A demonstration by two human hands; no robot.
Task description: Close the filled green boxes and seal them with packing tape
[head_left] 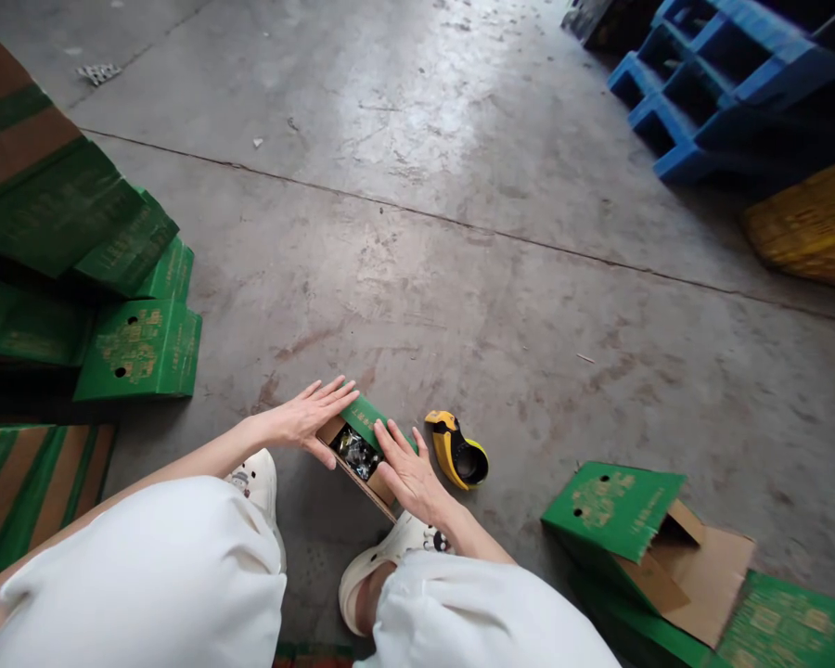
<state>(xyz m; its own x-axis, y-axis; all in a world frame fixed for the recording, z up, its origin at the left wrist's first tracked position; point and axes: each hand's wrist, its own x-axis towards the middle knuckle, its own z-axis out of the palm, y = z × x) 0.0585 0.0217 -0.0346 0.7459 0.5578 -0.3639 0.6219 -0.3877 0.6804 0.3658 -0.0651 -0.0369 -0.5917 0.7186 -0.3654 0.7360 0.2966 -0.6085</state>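
A small green cardboard box [363,414] lies on the floor between my feet, its top partly open. Inside shows something dark and shiny in clear plastic [356,452]; its kind cannot be made out. My left hand [313,417] rests with fingers spread on the box's left end. On the right end, my right hand [407,471] presses flat on the flap, fingers stretched out. Just right of the box, a yellow and black tape dispenser [457,453] lies on the concrete, touched by neither hand.
Green boxes [139,351] are stacked at the left. An opened green box [616,508] stands at the lower right beside another. Blue pallets [696,121] and a yellow object [811,223] occupy the upper right. My white shoes [261,482] flank the small box.
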